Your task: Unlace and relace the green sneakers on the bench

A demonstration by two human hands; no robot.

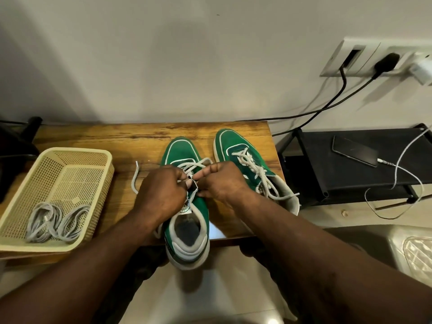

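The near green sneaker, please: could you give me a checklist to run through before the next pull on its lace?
1. Left hand grips the lace: ok.
2. Right hand pinches the lace: ok.
3. Near sneaker fully on the bench: not ok, its heel overhangs the front edge.
4. Loose lace end lies free on the bench, outside the basket: ok.
5. Eyelet being worked: cannot tell, the hands cover it.

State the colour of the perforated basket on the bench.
The perforated plastic basket is pale yellow, seen best in the head view.
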